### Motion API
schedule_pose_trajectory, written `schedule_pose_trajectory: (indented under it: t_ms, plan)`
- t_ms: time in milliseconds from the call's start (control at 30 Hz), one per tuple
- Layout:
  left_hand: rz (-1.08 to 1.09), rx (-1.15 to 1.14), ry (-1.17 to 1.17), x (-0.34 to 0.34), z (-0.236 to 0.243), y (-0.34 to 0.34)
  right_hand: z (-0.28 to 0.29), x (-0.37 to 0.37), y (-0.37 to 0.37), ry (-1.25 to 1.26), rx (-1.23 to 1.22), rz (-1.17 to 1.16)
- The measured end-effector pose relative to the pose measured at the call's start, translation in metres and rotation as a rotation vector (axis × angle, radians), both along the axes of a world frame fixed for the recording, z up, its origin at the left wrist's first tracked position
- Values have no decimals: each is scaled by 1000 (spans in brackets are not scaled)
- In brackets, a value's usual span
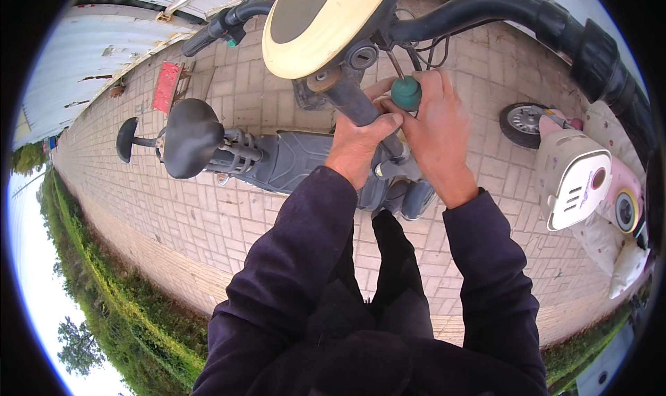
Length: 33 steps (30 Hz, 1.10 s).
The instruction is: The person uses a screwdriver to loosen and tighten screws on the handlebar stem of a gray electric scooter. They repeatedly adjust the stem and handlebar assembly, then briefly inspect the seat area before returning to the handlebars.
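Note:
A screwdriver with a rounded green handle points its thin metal shaft up at the underside of an electric scooter's handlebar. My right hand has its fingers closed round that handle. My left hand wraps the dark steering column, its thumb across the near side and its fingertips behind, close to the green handle. Just above the hands are the round key lock and the cream display housing. The screwdriver's tip is too hidden among the parts to make out.
Behind the column lie the scooter's footboard and black saddle. Thin black cables hang under the bar. A red-topped stool stands left; a pink-and-white scooter is at right. Brick paving surrounds my feet.

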<state>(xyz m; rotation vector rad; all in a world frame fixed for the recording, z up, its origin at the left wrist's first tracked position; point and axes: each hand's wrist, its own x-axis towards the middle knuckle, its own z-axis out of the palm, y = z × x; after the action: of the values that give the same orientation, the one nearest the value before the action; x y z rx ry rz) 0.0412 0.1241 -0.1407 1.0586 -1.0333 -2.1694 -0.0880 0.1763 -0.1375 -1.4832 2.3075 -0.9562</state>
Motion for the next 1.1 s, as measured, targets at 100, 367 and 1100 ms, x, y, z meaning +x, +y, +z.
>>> schedule_pose_trajectory:
  t_ms: [100,367,1100]
  plan:
    - [27,-10,-14,-1,2,3,1,4,5,-55,-28,-10]
    - [67,24,-32,-3,2,5,5,-13,7,-324,-11,108]
    - [103,30,-13,-4,-1,8,4,-2,6,-221,-6,88]
